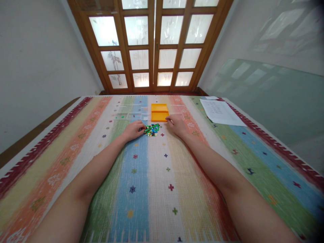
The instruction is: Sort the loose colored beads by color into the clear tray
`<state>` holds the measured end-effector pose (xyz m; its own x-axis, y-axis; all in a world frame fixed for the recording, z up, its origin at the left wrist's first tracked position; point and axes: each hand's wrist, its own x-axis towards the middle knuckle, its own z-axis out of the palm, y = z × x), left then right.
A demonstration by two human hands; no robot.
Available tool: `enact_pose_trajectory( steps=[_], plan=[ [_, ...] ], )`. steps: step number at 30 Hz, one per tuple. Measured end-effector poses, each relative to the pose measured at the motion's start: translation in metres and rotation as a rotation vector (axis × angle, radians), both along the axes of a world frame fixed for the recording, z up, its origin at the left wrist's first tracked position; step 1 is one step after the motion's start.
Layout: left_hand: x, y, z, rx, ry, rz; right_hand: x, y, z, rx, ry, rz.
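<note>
A small heap of tiny coloured pieces, mostly green, blue, yellow and white, lies on the striped tablecloth. My left hand rests at the heap's left edge with its fingers curled together; anything between the fingertips is too small to make out. Behind the heap, an orange box with two sections lies open. At its front right corner is my right hand, thumb and fingers drawn together in a pinch. Whether those fingertips grip the box's edge or a tiny piece cannot be seen.
Clear plastic trays stand left of the orange box, with a few small pieces in them. Another clear tray lies behind my right hand. Printed paper sheets lie at the far right. Beyond the table are wooden glazed doors.
</note>
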<state>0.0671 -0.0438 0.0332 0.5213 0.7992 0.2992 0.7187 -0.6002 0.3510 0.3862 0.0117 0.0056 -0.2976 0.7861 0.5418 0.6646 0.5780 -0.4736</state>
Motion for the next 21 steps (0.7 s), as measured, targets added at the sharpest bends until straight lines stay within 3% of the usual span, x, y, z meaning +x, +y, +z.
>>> enact_pose_trajectory(
  steps=[13, 21],
  plan=[
    [-0.0038, -0.0015, 0.0022, -0.061, 0.014, -0.074, 0.0010, 0.0022, -0.0031, -0.006, -0.005, 0.009],
    [-0.0028, -0.0005, 0.0017, -0.062, 0.029, -0.048, -0.0005, -0.0021, 0.0015, -0.021, -0.021, 0.004]
  ],
)
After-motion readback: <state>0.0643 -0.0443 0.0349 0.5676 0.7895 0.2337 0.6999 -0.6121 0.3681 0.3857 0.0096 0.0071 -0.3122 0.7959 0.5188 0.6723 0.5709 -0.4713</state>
